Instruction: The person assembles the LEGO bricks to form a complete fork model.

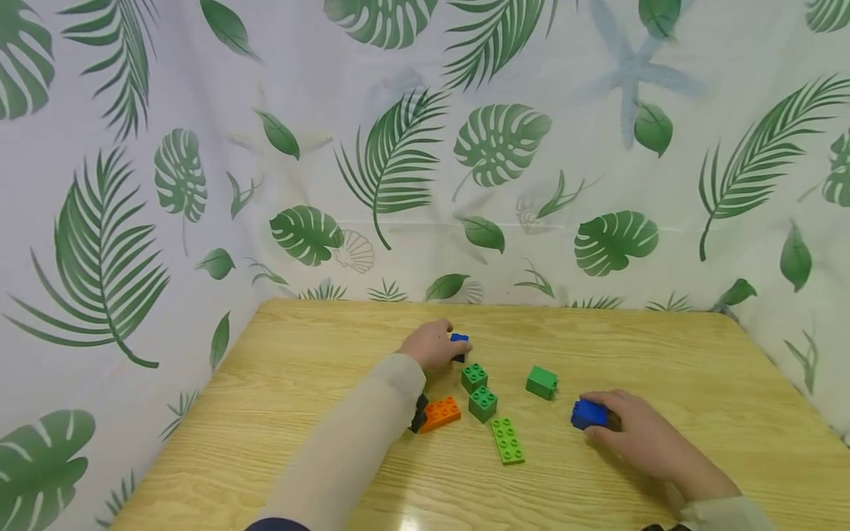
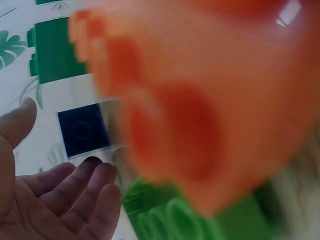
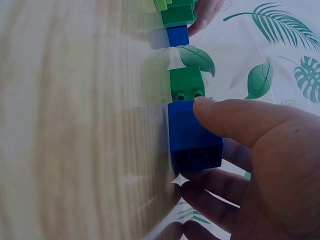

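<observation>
At the far middle of the table, my left hand (image 1: 430, 345) reaches to a small blue brick (image 1: 460, 346). In the left wrist view, thumb and fingers stand apart on either side of this dark blue brick (image 2: 82, 131), with a gap between thumb and brick. On the right, my right hand (image 1: 634, 431) pinches another blue brick (image 1: 589, 414) between thumb and fingers. The right wrist view shows that blue brick (image 3: 195, 135) low at the tabletop, its hollow end facing the camera, the thumb on its edge.
Two green bricks (image 1: 482, 403) stand in the middle, one behind the other. A flat lime brick (image 1: 508, 441) lies nearer, an orange brick (image 1: 441, 414) beside my left forearm. Another green brick (image 1: 542, 382) lies on its side between the hands. A leaf-patterned curtain (image 1: 425, 184) hangs behind.
</observation>
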A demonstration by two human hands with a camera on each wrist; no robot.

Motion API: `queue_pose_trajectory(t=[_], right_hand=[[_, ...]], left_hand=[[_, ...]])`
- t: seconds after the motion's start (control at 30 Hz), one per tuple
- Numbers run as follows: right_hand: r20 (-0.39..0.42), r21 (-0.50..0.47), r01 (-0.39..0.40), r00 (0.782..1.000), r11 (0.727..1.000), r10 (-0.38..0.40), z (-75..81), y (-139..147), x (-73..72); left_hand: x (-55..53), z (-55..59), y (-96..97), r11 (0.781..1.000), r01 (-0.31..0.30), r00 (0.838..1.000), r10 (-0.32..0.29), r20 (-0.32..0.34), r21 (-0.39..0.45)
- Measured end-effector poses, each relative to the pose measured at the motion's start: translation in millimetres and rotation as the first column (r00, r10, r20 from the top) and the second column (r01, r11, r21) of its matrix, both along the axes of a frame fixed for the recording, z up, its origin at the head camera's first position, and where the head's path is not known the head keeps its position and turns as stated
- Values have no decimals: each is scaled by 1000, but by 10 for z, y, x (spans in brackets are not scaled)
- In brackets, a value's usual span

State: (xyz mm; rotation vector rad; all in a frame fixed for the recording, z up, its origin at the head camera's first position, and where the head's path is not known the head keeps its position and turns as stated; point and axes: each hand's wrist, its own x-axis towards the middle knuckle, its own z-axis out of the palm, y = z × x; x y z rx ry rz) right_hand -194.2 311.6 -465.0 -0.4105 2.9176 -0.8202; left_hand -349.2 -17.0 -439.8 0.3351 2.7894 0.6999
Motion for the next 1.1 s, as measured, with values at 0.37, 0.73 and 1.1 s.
queue_pose_trajectory(t=[0.37,0.73,1.1], right_hand=[[16,14,16,1000,1000,-16,-25,-15,7],[7,14,35,999,999,-36,-39,-51,17],[17,60,61,998,996,-62,-16,-77,1]], left_hand=[[-56,-85,-2,996,5,1000,-7,28,90],[32,-30,-26,978,195,980,-196,-12,-77],[118,-1,-144,988,151,988,-150,-22,37]])
